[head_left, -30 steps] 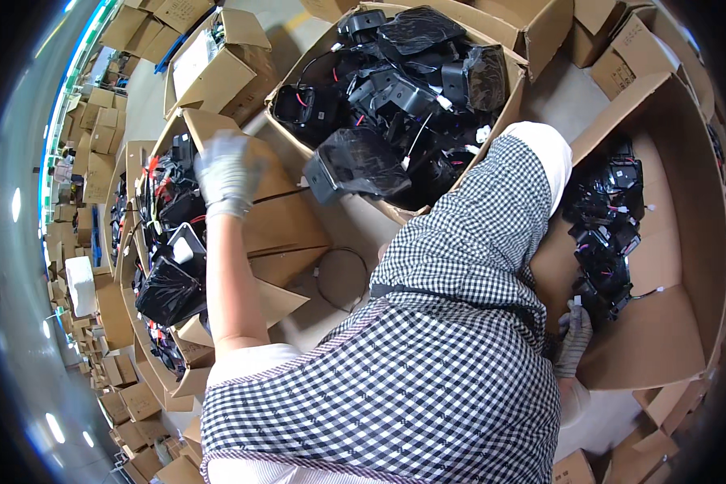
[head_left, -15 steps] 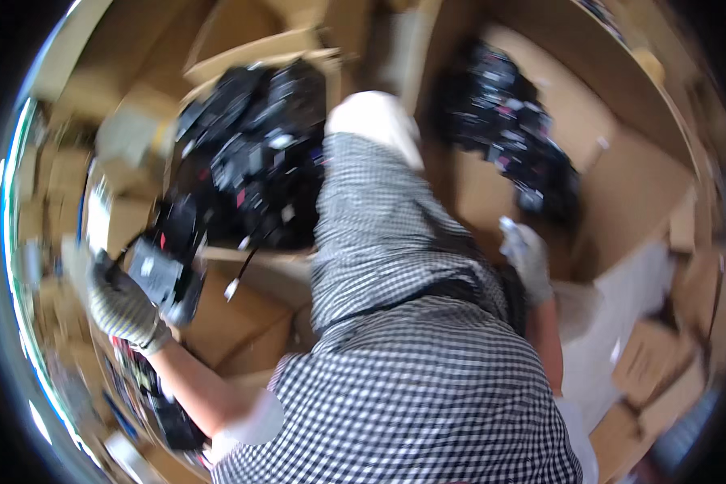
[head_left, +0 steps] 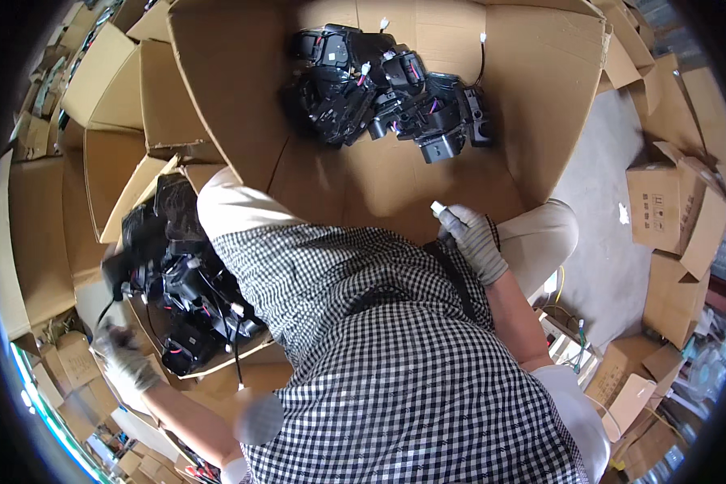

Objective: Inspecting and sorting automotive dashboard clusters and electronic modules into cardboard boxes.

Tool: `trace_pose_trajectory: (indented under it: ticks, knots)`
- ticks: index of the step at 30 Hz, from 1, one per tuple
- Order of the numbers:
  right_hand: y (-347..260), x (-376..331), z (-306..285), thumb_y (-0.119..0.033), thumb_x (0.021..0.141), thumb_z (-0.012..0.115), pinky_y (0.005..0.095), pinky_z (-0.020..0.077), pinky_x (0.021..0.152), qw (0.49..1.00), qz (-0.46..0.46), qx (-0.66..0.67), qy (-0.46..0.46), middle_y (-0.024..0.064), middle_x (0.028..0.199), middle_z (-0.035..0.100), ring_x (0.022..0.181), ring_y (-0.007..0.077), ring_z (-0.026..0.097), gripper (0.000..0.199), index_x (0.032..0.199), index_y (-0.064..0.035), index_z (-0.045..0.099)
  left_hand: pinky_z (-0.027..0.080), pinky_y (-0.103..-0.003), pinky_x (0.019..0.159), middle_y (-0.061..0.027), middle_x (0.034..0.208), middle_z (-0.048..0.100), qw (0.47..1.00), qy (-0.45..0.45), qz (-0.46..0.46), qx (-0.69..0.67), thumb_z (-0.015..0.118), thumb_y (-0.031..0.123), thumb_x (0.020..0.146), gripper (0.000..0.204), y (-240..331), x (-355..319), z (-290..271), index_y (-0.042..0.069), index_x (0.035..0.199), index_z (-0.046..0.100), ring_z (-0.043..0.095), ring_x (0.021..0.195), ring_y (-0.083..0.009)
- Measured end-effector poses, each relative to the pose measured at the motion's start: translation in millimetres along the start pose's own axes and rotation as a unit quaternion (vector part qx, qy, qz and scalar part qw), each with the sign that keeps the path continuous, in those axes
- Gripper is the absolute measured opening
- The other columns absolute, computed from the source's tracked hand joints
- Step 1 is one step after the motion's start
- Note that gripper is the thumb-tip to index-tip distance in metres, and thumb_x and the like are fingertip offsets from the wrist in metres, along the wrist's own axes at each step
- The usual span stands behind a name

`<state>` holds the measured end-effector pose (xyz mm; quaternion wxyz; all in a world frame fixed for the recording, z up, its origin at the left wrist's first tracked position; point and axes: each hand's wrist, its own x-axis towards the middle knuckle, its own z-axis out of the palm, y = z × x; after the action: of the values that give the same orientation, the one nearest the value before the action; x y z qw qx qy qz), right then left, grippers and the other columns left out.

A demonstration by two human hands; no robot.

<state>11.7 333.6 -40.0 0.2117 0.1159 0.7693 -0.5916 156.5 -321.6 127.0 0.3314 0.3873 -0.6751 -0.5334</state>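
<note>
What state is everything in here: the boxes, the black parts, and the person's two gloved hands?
Large brown cardboard box: open, flaps up, a pile in its far corner.
Black plastic parts with wires: heaped loosely, tangled.
Smaller cardboard box at the left: open, filled with more black parts.
Left hand: gloved, blurred, at that box's near edge; grip unclear.
Right hand: gloved, closed around a small white-tipped tool.

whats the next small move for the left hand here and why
Probably close the left hand on one black part at the near edge of the side box and lift it out. That gloved hand sits beside the pile, blurred, while the right hand holds a small tool.
</note>
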Motion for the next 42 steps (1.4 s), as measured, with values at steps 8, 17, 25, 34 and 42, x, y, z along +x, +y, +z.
trace_pose_trajectory:
  ticks: [8, 17, 25, 34, 42]
  knots:
    - [-31, 42, -33, -0.032, 0.095, 0.055, 0.0215, 0.0398, 0.048, 0.987, 0.033, 0.137, -0.083, 0.0020, 0.070, 0.062, 0.050, 0.0048, 0.046, 0.032, 0.100, -0.0016, 0.064, 0.041, -0.044, 0.093, -0.0194, 0.115, 0.056, 0.765, -0.135, 0.500, 0.383, 0.064, 0.014, 0.079, 0.045, 31, -167, 267, -0.001, 0.120, 0.053, 0.052, 0.106, -0.0346]
    - [-48, 122, -49, -0.034, 0.093, 0.058, 0.0253, 0.0424, 0.054, 0.992, 0.063, 0.037, -0.104, 0.0026, 0.067, 0.060, 0.056, 0.0088, 0.050, 0.032, 0.088, -0.0032, 0.065, 0.045, -0.045, 0.089, -0.0182, 0.107, 0.062, 0.748, -0.453, 0.334, 0.350, 0.061, 0.027, 0.084, 0.032, -107, -171, 566, 0.008, 0.110, 0.061, 0.058, 0.102, -0.0376]
    - [-36, 132, -51, -0.028, 0.093, 0.055, 0.0330, 0.0492, 0.061, 0.993, 0.022, 0.008, -0.119, 0.0077, 0.070, 0.063, 0.063, 0.0189, 0.063, 0.027, 0.087, -0.0031, 0.064, 0.046, -0.043, 0.088, -0.0227, 0.106, 0.065, 0.751, -0.381, 0.111, 0.528, 0.058, 0.052, 0.086, 0.057, -213, -174, 719, 0.007, 0.121, 0.056, 0.059, 0.102, -0.0422]
    - [-24, 129, -51, -0.024, 0.091, 0.058, 0.0350, 0.0488, 0.056, 0.993, -0.051, -0.059, -0.092, 0.0101, 0.069, 0.062, 0.060, 0.0232, 0.062, 0.019, 0.088, -0.0052, 0.064, 0.044, -0.025, 0.065, 0.0044, 0.068, 0.052, 0.881, -0.463, -0.060, 0.075, 0.054, 0.040, 0.095, 0.032, -169, -197, 600, 0.009, 0.092, 0.063, 0.045, 0.063, -0.0059]
    - [-55, 108, -34, -0.029, 0.091, 0.064, 0.0280, 0.0455, 0.053, 0.992, -0.047, 0.027, -0.114, 0.0045, 0.060, 0.053, 0.055, 0.0090, 0.054, 0.030, 0.081, -0.0007, 0.065, 0.041, -0.020, 0.058, 0.0046, 0.078, 0.056, 0.867, -0.494, -0.047, -0.038, 0.065, 0.033, 0.090, 0.032, -58, -260, 440, 0.007, 0.108, 0.062, 0.046, 0.061, -0.0033]
